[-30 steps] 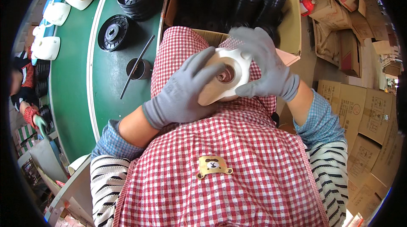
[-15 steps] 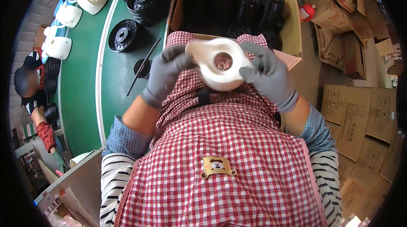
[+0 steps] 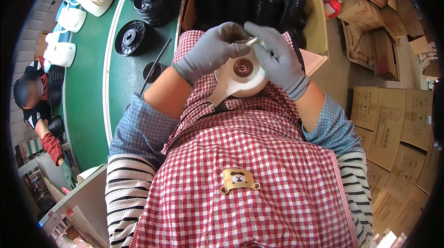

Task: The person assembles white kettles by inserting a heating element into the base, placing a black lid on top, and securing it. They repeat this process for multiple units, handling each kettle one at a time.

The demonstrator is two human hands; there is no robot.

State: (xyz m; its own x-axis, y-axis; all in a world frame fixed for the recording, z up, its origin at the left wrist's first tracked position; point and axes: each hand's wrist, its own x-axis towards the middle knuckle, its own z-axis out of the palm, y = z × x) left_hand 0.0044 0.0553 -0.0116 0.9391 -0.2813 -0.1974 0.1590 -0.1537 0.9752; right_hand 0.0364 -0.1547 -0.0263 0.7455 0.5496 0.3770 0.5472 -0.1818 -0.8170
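The white spouted vessel (image 3: 240,81) looks like smooth, glossy plastic. Matt knitted cloth covers the left hand (image 3: 212,51) and right hand (image 3: 281,60); black discs (image 3: 130,38) resemble shiny plastic, the carton (image 3: 318,28) matt cardboard.

The left hand (image 3: 213,50) and right hand (image 3: 280,58) bar the white vessel's (image 3: 236,84) far side, its near side staying free.

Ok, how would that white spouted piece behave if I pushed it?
The white spouted piece is probably stiff, as its curves look unbent. Its smooth surface could be slippery. With its spout jutting sideways, it might swivel rather than roll.
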